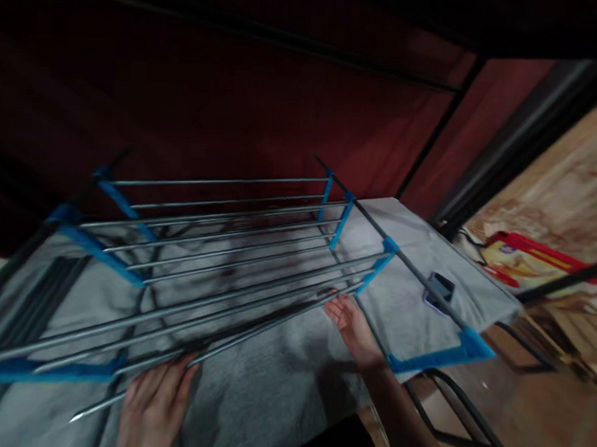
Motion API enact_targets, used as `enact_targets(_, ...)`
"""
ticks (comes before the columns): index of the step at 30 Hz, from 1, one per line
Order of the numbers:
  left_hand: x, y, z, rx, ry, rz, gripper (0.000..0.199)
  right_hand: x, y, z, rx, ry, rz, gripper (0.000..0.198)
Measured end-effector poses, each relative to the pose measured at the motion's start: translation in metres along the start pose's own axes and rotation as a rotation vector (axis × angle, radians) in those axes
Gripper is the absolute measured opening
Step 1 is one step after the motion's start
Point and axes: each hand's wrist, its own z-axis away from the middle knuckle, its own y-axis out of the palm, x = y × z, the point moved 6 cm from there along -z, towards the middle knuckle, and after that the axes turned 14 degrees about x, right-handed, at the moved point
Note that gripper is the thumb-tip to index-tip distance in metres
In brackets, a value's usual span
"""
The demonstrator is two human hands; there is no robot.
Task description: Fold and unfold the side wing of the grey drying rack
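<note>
A rack [238, 230] of grey metal rods in blue plastic brackets [376, 271] stretches before me, with dark side poles [416, 273]. One loose metal rod [257, 331] slants below the front rods, its near left tip free of any bracket. My left hand [153, 403] is closed over this rod toward its left end, knuckles up. Farther right, my right hand [348, 323] has its fingers curled at the rod's other end, close to a blue bracket. At the front right, another blue bracket [442, 354] sticks out from the side pole with no rod in it.
Grey cloth [279, 396] covers the surface beneath the rack. A phone [439, 292] lies on it behind the right pole. Several dark rods [49, 304] lie at left. A red and yellow box [541, 259] is at right, and dark metal frame legs [463, 419] stand below.
</note>
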Motion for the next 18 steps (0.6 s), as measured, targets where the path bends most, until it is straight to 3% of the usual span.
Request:
enact_targets(3, -0.027, -0.014, -0.011, -0.017, -0.013, -0.149, 0.025, -0.031, 0.015, 0.011, 0.114, 0.169, -0.015, 0.027)
enact_targets(7, -0.034, -0.019, -0.02, 0.032, -0.086, -0.244, 0.024, -0.068, 0.035, 0.017, 0.206, 0.347, -0.022, 0.03)
enact_targets(13, -0.036, -0.022, -0.021, 0.04, -0.115, -0.179, 0.026, -0.08, 0.06, 0.015, 0.233, 0.366, 0.07, 0.038)
enact_targets(16, -0.035, -0.027, -0.012, -0.079, -0.127, -0.129, 0.03, -0.076, 0.062, 0.01, 0.223, 0.338, 0.115, 0.042)
enact_targets(18, -0.025, -0.036, 0.002, -0.252, -0.207, -0.089, 0.026, -0.074, 0.062, 0.008, 0.225, 0.323, 0.144, 0.043)
